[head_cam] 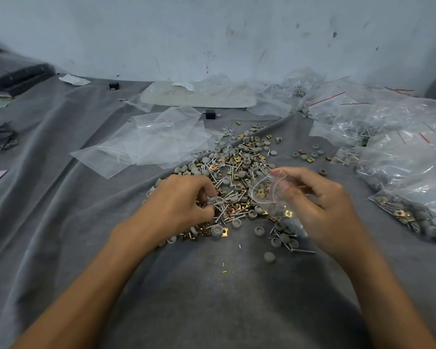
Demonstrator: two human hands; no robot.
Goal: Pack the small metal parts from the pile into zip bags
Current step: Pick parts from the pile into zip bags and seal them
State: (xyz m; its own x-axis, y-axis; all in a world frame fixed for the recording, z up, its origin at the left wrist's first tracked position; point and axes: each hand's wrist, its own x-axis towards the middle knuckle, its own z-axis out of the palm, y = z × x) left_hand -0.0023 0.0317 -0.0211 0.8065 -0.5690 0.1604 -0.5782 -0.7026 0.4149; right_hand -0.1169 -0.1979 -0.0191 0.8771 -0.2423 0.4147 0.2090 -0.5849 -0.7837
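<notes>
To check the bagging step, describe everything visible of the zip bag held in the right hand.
The zip bag is small, clear, soft-looking plastic, crumpled and shiny. The right hand pinches its rim between thumb and fingers, holding the mouth open toward the left, over the right side of the pile. Inside show a brass-coloured square clip and some grey caps. Its lower end hangs blurred toward the grey cloth. The left hand, gripping small metal parts in the pile, does not touch it.
</notes>
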